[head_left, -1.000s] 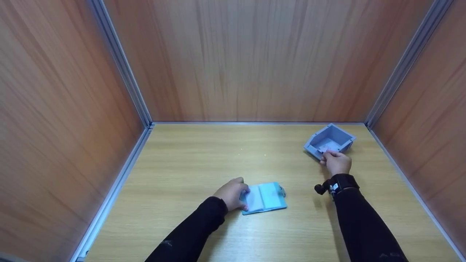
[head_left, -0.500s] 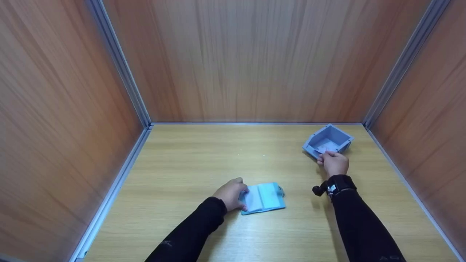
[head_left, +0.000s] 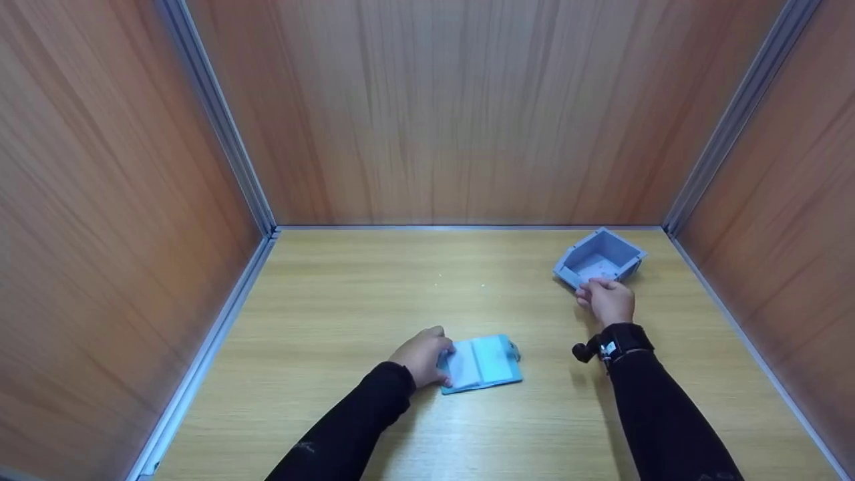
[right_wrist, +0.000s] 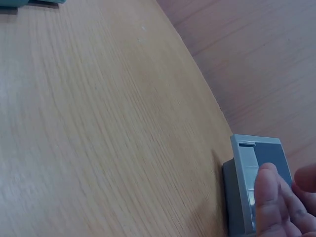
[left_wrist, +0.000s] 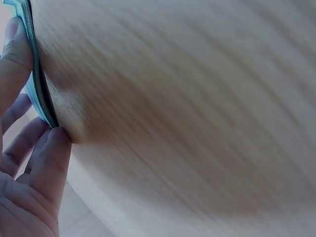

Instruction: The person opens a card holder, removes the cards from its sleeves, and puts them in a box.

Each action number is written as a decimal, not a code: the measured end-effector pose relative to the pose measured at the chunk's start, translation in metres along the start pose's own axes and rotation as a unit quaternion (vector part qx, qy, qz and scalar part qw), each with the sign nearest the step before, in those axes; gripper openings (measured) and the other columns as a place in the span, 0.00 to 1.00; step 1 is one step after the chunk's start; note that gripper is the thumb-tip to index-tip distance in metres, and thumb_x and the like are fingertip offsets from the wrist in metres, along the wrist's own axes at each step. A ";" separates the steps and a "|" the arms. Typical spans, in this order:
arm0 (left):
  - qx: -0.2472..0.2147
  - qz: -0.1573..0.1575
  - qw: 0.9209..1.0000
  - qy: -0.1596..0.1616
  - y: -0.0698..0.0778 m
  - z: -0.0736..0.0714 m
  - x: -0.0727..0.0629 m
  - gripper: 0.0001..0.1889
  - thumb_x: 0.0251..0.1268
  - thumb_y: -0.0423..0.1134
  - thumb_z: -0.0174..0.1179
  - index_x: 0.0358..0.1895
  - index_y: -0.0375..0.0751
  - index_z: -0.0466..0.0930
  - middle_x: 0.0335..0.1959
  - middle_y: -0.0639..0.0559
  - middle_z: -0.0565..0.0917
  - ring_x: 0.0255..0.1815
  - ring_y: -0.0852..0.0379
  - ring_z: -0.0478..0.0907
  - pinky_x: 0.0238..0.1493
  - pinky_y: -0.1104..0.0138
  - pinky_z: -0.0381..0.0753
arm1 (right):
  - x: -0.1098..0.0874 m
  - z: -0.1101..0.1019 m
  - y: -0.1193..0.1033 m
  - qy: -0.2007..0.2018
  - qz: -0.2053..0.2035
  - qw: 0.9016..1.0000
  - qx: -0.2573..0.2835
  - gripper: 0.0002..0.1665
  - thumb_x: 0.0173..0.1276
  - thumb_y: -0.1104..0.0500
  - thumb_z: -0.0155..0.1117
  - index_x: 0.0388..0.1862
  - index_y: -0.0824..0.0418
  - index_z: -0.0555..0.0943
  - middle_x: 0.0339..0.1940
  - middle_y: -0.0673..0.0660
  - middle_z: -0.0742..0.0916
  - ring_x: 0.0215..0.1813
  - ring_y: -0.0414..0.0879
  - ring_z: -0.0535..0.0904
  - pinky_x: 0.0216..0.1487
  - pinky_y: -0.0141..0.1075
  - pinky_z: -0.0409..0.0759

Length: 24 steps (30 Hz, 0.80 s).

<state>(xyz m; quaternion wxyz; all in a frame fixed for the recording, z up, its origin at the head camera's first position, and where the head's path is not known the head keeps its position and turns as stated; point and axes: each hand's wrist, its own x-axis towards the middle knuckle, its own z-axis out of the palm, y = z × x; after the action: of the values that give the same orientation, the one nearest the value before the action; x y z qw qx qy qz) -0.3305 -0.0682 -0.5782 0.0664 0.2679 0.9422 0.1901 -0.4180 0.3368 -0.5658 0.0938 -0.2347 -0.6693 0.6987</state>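
A small light-blue notebook (head_left: pixel 479 364) lies open on the table, with ring hardware at its right edge. My left hand (head_left: pixel 424 357) grips its left side; in the left wrist view the thumb (left_wrist: pixel 16 54) lies on the pages and the fingers are curled at the lower edge. My right hand (head_left: pixel 608 300) is at the low front lip of a grey-blue plastic bin (head_left: pixel 578 257), its thumb and fingers close together. In the right wrist view the fingers (right_wrist: pixel 269 197) overlap the bin and hide part of its inside. Whether anything is between the fingertips is hidden. Small reddish specks show inside the bin.
The bin stands near the back right corner of the wooden table (head_left: pixel 347 294). Wood-grain panels (head_left: pixel 434 113) close off the back and both sides, with metal strips along the joints. Tiny white specks lie mid-table.
The pale piece at my right fingertips in the bin shows less now, and reddish specks are visible inside. The right hand has shifted slightly left. My left hand keeps its hold on the notebook.
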 end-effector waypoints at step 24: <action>-0.183 -0.050 0.981 0.027 -0.012 -0.016 -0.006 0.35 0.69 0.47 0.83 0.75 0.38 0.83 0.72 0.44 0.83 0.77 0.39 0.80 0.80 0.44 0.79 | -0.017 0.010 -0.002 -0.125 -0.117 0.968 -0.186 0.21 0.89 0.51 0.64 0.44 0.66 0.92 0.29 0.48 0.92 0.33 0.39 0.89 0.36 0.29 0.87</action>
<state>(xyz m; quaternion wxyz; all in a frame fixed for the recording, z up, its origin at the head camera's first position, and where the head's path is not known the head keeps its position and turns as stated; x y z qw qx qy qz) -0.3345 -0.0861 -0.5682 0.0980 0.1986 0.9050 0.3633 -0.4083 0.3204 -0.5606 0.0449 -0.0792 -0.8164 0.5702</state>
